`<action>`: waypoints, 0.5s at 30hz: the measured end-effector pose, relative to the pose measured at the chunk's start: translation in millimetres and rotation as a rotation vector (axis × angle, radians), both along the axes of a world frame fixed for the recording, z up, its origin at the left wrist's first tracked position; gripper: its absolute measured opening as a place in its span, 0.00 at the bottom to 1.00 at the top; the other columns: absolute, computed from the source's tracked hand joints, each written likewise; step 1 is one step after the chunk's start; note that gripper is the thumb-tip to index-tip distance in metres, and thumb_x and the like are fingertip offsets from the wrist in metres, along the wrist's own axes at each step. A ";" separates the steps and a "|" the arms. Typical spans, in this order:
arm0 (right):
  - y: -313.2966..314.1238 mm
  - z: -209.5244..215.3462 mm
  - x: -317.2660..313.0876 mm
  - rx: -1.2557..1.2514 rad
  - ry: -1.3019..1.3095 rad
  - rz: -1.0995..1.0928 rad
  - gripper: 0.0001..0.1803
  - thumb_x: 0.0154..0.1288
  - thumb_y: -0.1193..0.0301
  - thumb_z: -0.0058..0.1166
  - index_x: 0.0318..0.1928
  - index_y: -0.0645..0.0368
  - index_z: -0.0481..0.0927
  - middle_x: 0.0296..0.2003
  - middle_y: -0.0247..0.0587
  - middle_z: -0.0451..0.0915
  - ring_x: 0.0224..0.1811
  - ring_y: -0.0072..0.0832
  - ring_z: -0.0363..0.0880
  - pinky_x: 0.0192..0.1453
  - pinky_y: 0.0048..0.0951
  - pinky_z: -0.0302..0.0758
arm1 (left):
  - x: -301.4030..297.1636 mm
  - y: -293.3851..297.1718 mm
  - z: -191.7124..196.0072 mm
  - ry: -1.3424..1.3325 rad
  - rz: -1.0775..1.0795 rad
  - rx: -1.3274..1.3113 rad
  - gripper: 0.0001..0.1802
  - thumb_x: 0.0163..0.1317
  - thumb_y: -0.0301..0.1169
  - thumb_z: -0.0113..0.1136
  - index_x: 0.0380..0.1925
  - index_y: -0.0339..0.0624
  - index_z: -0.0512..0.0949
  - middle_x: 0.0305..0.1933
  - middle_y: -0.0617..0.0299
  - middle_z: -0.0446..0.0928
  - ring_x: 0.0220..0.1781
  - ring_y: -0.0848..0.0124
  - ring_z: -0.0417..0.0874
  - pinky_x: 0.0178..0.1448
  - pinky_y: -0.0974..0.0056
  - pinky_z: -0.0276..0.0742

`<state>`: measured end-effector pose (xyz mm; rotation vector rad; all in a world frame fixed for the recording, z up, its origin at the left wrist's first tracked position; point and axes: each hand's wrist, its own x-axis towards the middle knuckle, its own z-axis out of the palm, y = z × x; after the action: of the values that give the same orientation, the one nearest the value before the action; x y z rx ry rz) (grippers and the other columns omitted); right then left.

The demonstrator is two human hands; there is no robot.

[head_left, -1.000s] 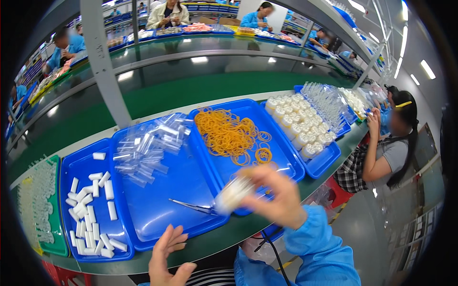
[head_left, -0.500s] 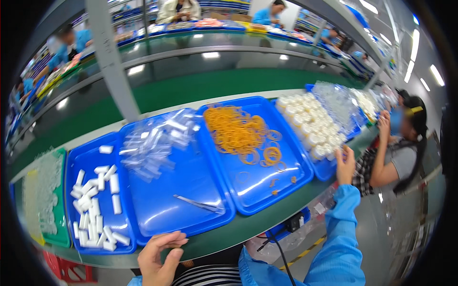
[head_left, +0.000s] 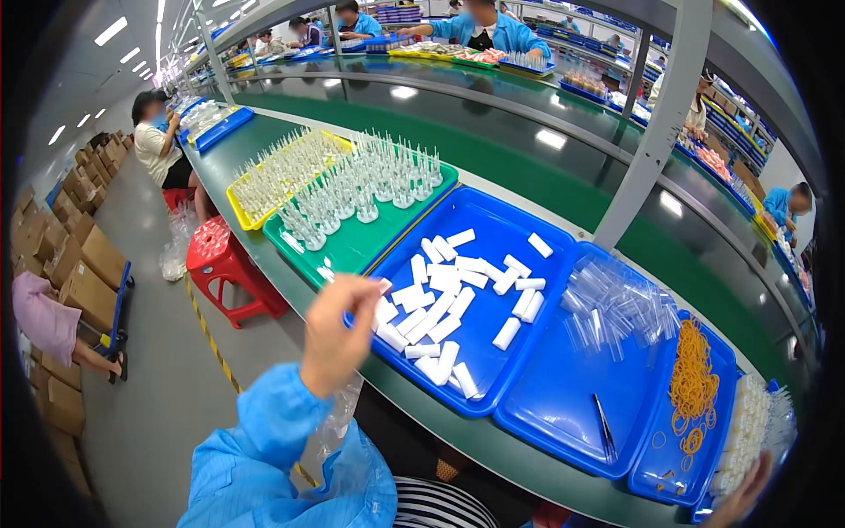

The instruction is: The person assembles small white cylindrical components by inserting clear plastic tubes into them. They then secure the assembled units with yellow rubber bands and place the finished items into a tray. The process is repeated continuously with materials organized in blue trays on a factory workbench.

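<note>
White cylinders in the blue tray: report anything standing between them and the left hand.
Nothing visible blocks the way: the left hand appears at the near-left rim of the blue tray, and the white cylinders lie uncovered beside its fingertips.

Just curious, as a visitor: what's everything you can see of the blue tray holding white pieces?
The blue tray is rectangular, shallow and plastic-looking, with rounded corners and a raised rim. It lies flat on the green bench, between a green tray and another blue tray. Short white cylinders lie loosely inside, many heaped. The left hand overlaps its left edge; contact is unclear.
</note>
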<state>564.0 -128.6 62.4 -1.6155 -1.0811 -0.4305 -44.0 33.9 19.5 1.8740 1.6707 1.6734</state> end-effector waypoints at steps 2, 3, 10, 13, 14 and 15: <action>33.5 14.9 -53.3 -0.213 0.057 0.283 0.14 0.74 0.77 0.48 0.57 0.67 0.77 0.54 0.46 0.78 0.56 0.32 0.75 0.64 0.30 0.69 | -42.9 29.1 0.4 0.321 0.117 0.015 0.08 0.59 0.20 0.64 0.39 0.38 0.80 0.33 0.56 0.77 0.30 0.63 0.80 0.34 0.62 0.76; 63.2 25.3 -106.3 -0.386 0.018 0.425 0.13 0.73 0.80 0.47 0.54 0.66 0.77 0.52 0.45 0.78 0.53 0.31 0.75 0.62 0.29 0.69 | -60.1 40.9 0.9 0.569 0.212 -0.021 0.09 0.57 0.23 0.66 0.38 0.39 0.79 0.35 0.55 0.76 0.34 0.60 0.81 0.36 0.60 0.77; 194.2 16.6 -299.8 -0.426 -0.854 1.128 0.12 0.55 0.77 0.61 0.42 0.55 0.84 0.36 0.34 0.82 0.42 0.33 0.79 0.45 0.35 0.72 | -142.5 88.8 -11.1 1.085 0.443 -0.332 0.13 0.52 0.30 0.69 0.36 0.41 0.77 0.39 0.55 0.77 0.46 0.57 0.82 0.45 0.54 0.79; 224.5 3.2 -326.3 -0.517 -1.053 1.089 0.08 0.58 0.75 0.58 0.40 0.54 0.84 0.35 0.35 0.82 0.44 0.32 0.80 0.47 0.34 0.73 | -145.3 101.6 -19.3 1.136 0.427 -0.211 0.08 0.55 0.26 0.63 0.35 0.41 0.75 0.37 0.55 0.76 0.42 0.58 0.83 0.39 0.55 0.80; 232.7 -3.8 -332.2 -0.578 -1.132 1.061 0.08 0.58 0.75 0.58 0.39 0.54 0.83 0.35 0.35 0.82 0.44 0.32 0.81 0.47 0.34 0.73 | -137.7 97.9 -15.0 1.094 0.410 -0.208 0.08 0.55 0.27 0.63 0.34 0.41 0.75 0.37 0.55 0.76 0.41 0.58 0.83 0.40 0.55 0.80; 236.8 -6.8 -338.4 -0.638 -1.207 1.036 0.07 0.58 0.75 0.58 0.38 0.54 0.83 0.34 0.36 0.82 0.45 0.32 0.81 0.47 0.34 0.74 | -128.3 89.7 -5.1 1.057 0.395 -0.207 0.08 0.55 0.27 0.63 0.34 0.41 0.74 0.37 0.56 0.76 0.40 0.58 0.83 0.40 0.55 0.80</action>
<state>225.6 108.2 55.6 -0.9210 -2.9750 -0.3274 -172.4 123.5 14.4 2.6289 2.5414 0.4298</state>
